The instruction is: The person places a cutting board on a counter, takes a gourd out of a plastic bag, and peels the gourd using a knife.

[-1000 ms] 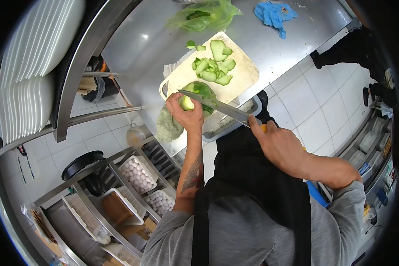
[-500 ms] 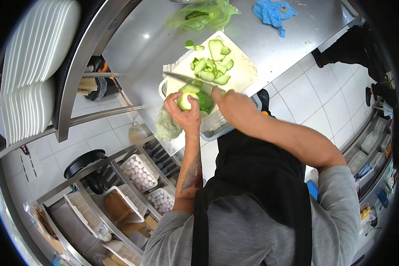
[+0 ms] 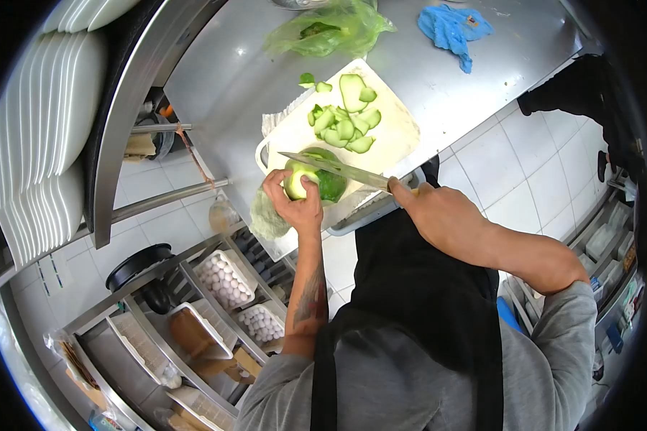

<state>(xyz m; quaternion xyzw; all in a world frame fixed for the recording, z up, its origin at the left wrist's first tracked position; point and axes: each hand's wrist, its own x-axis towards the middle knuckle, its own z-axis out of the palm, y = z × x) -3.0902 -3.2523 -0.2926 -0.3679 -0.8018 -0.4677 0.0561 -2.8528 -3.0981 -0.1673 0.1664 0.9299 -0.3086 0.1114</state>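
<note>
My left hand [image 3: 300,206] grips the pale, peeled end of a round green-skinned fruit [image 3: 331,186], its kind unclear, at the near left corner of the white cutting board [image 3: 395,123]. Dark green skin still covers its right side. In my right hand [image 3: 442,215] is a large knife [image 3: 352,172], fist closed round the handle. The blade points left across the top of the fruit; whether it touches the skin I cannot tell. Curved pieces of green peel [image 3: 343,128] lie heaped on the board just beyond.
A green plastic bag [image 3: 338,29] and a blue cloth [image 3: 453,32] lie on the steel table [image 3: 226,86]. A greyish cloth [image 3: 268,214] sits by the left edge. Below left are egg trays [image 3: 225,279]; stacked white plates [image 3: 43,136] stand at left. Another person's dark-clothed leg [image 3: 571,90] shows at right.
My right hand and the knife have drawn back to the right, so more blade shows over the fruit. My left hand keeps its hold. The whole view has shifted slightly.
</note>
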